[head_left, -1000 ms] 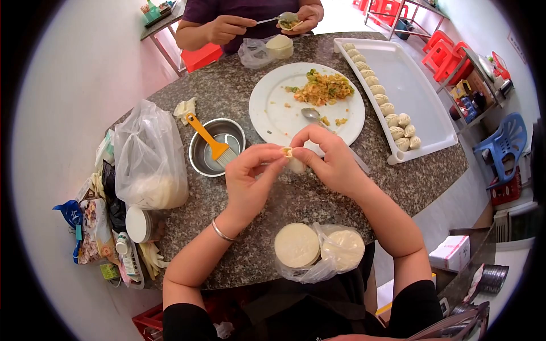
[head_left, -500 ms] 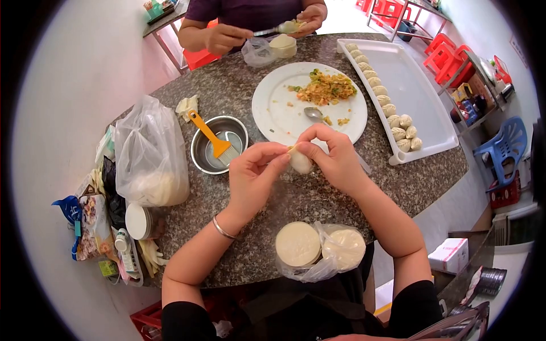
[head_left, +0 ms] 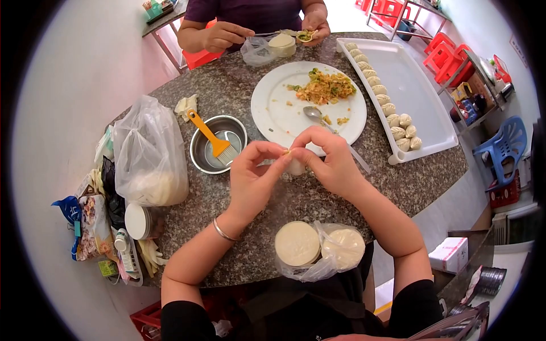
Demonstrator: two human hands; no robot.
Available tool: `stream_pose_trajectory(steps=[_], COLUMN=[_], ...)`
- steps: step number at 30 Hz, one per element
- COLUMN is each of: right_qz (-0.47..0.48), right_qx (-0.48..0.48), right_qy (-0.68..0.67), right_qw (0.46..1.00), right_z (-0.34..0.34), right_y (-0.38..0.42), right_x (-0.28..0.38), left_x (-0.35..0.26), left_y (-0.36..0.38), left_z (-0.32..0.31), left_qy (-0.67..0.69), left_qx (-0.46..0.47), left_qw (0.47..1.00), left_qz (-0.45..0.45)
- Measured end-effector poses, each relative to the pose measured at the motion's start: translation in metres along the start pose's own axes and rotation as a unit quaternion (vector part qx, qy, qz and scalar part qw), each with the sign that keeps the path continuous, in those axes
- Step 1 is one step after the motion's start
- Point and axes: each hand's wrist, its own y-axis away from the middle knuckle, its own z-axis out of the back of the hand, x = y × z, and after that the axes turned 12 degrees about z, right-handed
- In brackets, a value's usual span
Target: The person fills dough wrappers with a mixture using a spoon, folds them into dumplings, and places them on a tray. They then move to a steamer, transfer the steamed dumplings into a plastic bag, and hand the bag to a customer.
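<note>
My left hand and my right hand meet over the near edge of a white plate. Both pinch a small pale dumpling between thumbs and forefingers, and its lower part hangs under the fingertips. Chopped filling and a spoon lie on the plate. Left of my hands a steel bowl holds water and an orange brush. Round wrappers are stacked in a plastic bag near my body.
A white tray at the right carries a row of pleated dumplings. Across the table another person holds a filled wrapper beside more wrappers. A plastic bag and a jar stand at the left.
My fingertips have drawn closer together on the dumpling, which is now more hidden. The other person's wrapper has tilted, showing its filling, and the utensil has moved away from it.
</note>
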Motion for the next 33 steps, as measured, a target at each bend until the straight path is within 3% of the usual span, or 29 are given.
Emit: stream_pose_trajectory(steps=[2, 4, 8, 13, 17, 19, 26, 28, 33], right_qz=[-0.008, -0.030, -0.059, -0.027, -0.039, 0.034, 0.006, -0.035, -0.016], right_qx=[-0.017, -0.055, -0.052, 0.006, -0.027, -0.037, -0.037, -0.041, -0.058], right_qy=[-0.004, -0.032, -0.090, -0.042, -0.047, -0.002, -0.006, -0.047, -0.018], right_qw=[1.000, 0.998, 0.993, 0.999, 0.998, 0.999, 0.999, 0.997, 0.998], right_z=[-0.002, -0.003, -0.003, 0.001, -0.005, -0.008, -0.007, -0.006, -0.002], right_y=[0.002, 0.003, 0.002, -0.002, 0.001, 0.001, 0.003, 0.002, 0.002], right_x=[-0.001, -0.001, -0.002, 0.002, 0.001, 0.000, 0.000, 0.001, -0.001], left_x=[-0.001, -0.007, -0.005, -0.004, -0.008, -0.005, -0.005, -0.007, -0.015], left_y=[0.000, 0.001, 0.003, 0.003, 0.006, 0.006, 0.007, 0.006, 0.003], left_z=[-0.001, -0.002, -0.001, -0.002, -0.008, -0.009, -0.007, -0.003, -0.002], left_qy=[0.022, 0.253, 0.303, 0.242, 0.256, 0.271, 0.229, 0.218, 0.226], left_qx=[0.014, 0.070, 0.089, 0.075, 0.062, 0.038, 0.043, 0.084, 0.092], left_qw=[1.000, 0.943, 0.924, 0.947, 0.949, 0.952, 0.963, 0.960, 0.952], left_qz=[0.001, 0.202, 0.214, 0.198, 0.176, 0.138, 0.136, 0.152, 0.186])
